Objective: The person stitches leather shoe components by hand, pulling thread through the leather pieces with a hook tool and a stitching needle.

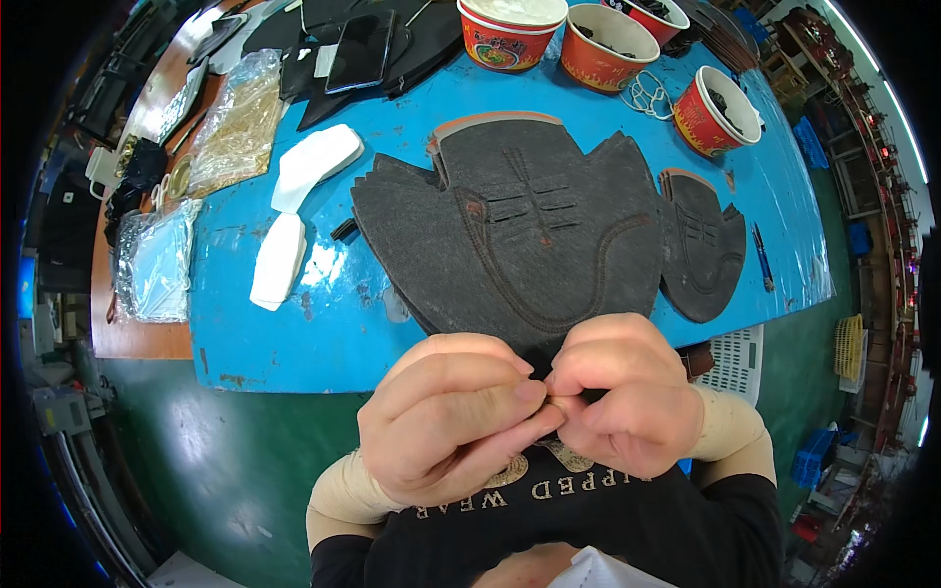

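1. Clock read from the hands; 12 = far side.
2. L hand (446,416) & R hand (627,392) meet fingertip to fingertip at near edge of surface (265,348); both grips narrow, pinched. Can't tell what's between; any pc. there is hidden.
3. Big stack (559,265) of dk. grey cut pcs., stitched/slit on top, at 12, just beyond hands; small stack (704,260) approx. 1:30, beside it. Blk. pen-like tool (762,258) at 2.
4. Surface: blue, glossy, scuffed w/ dk. marks; brown wood section (147,338) at approx. 9:30 w/ clear plastic bag (155,263) on it.
5. Two white pads (319,165) approx. 10–10:30; phone (363,51) on blk. sheets (428,54) at 11.
6. Red paper tubs (716,113) from 12 to 1, some w/ dk. bits inside.
7. Rm.: green floor (245,461) at 8; white crate (733,363) & yellow basket (849,348) approx. 3; cluttered shelving (851,127) at 2, light strip (897,118) alongside.
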The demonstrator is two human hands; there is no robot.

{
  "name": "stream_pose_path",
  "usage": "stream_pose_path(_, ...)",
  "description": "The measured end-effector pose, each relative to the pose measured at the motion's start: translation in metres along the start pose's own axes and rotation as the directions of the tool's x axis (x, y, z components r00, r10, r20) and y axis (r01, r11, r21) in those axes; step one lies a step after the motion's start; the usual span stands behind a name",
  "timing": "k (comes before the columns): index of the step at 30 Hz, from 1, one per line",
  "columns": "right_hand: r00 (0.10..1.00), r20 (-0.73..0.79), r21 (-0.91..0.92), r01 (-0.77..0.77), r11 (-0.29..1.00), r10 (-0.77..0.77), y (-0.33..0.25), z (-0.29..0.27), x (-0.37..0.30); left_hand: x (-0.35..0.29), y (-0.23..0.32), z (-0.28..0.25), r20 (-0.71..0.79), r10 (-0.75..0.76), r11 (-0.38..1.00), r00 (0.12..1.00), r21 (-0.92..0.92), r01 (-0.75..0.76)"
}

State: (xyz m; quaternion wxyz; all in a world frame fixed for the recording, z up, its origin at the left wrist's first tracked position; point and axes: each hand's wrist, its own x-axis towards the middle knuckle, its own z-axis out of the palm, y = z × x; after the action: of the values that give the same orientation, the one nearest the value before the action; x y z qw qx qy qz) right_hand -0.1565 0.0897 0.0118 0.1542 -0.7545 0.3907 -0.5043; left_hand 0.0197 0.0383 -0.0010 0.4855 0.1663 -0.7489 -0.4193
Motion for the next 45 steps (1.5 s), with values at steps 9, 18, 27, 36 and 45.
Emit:
stream_pose_path(9, 0.962, 0.102, 0.404, -0.274, 0.873, 0.255, 0.004, -0.020, 0.025, 0.009, -0.007, -0.011, -0.005, -0.008, 1.000, 1.000, -0.005, 0.008)
stream_pose_path(18, 0.975, 0.058, 0.322, -0.221, 0.921, 0.214, 0.012, -0.001, 0.026, 0.007, -0.010, -0.005, -0.120, -0.095, 0.988, 0.988, -0.130, 0.080)
stream_pose_path(27, 0.963, 0.037, 0.441, -0.255, 0.861, 0.266, 0.014, -0.003, 0.027, 0.015, -0.013, -0.009, -0.061, -0.031, 0.995, 0.998, -0.095, 0.025)
stream_pose_path(36, 0.985, 0.108, -0.244, -0.103, 0.964, 0.133, 0.042, -0.035, 0.050, 0.021, -0.012, -0.012, 0.076, 0.082, 0.893, 0.994, 0.437, -0.107)
stream_pose_path(45, 0.972, 0.220, -0.333, 0.152, 0.931, -0.080, 0.061, -0.025, 0.047, 0.019, -0.011, -0.006, 0.146, -0.005, 0.818, 0.989, 0.570, -0.080)
